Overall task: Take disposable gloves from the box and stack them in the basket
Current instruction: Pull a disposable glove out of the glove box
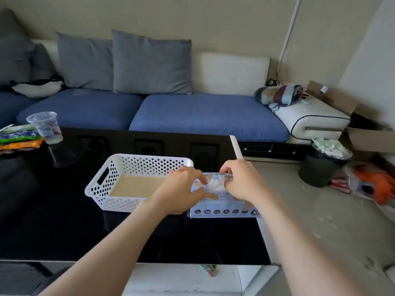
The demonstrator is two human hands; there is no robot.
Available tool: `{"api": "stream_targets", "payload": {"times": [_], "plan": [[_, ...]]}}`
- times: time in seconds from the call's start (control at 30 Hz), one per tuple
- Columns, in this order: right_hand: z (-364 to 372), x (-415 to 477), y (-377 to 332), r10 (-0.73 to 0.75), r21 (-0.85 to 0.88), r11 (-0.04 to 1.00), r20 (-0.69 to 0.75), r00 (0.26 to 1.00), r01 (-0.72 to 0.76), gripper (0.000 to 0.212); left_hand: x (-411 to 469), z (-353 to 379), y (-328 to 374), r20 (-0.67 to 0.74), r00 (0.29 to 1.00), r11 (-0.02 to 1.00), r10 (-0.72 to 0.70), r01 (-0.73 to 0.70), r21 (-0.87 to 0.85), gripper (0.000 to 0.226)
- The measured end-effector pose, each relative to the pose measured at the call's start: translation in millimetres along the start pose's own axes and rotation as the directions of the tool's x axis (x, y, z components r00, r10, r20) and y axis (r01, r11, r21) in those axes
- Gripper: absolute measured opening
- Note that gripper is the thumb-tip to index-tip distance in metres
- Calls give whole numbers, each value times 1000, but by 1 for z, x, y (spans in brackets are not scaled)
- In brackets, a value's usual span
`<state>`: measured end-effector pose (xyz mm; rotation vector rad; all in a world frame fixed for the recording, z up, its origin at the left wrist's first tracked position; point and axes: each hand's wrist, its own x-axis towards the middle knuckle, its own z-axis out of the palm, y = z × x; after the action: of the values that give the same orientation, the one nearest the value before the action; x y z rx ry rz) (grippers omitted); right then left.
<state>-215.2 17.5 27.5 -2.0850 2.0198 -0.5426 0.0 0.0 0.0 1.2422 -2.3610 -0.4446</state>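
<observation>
The glove box [224,211], at the surface's [64,231] right edge beside the basket [136,157], reads "XL". Left grip [181,186] and right grip [241,180] curl tight, pinching white gloves [215,182] at its opening.

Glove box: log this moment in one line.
left hand: pinches gloves | right hand: pinches gloves | glove box: right of white basket

Blue sofa [149,112], beige wall [213,24], concrete floor [320,210]

Left hand [181,189] and right hand [241,182] pinch gloves [215,183] protruding from the box [224,211].
</observation>
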Motion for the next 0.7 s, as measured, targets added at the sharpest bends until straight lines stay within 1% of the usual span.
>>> {"api": "stream_targets", "payload": {"times": [0.07,0.13,0.27,0.33,0.43,0.53,0.67,0.7], "plan": [[-3,3,4,33,-71,997,138,990,-23,40,3,6,0,61,997,992,42,-49,118,32],[-2,6,7,72,-98,994,180,981,-55,44,8,11,-1,117,991,979,63,-84,184,40],[13,16,2,125,-139,985,132,983,-107,34,22,15,-8,227,973,952,44,-109,286,70],[19,24,-1,158,-162,977,105,982,-140,27,29,18,-11,282,959,941,30,-122,315,77],[25,32,-4,174,-168,973,97,980,-156,17,42,20,-14,307,951,928,32,-142,345,74],[26,32,-2,121,-164,980,71,990,-108,13,50,20,-17,313,950,939,17,-122,321,69],[25,38,0,70,-78,995,54,996,-66,4,52,21,-27,314,949,960,14,-101,260,66],[26,42,1,64,-60,996,41,997,-62,5,52,22,-29,320,947,963,14,-99,251,66]]}}
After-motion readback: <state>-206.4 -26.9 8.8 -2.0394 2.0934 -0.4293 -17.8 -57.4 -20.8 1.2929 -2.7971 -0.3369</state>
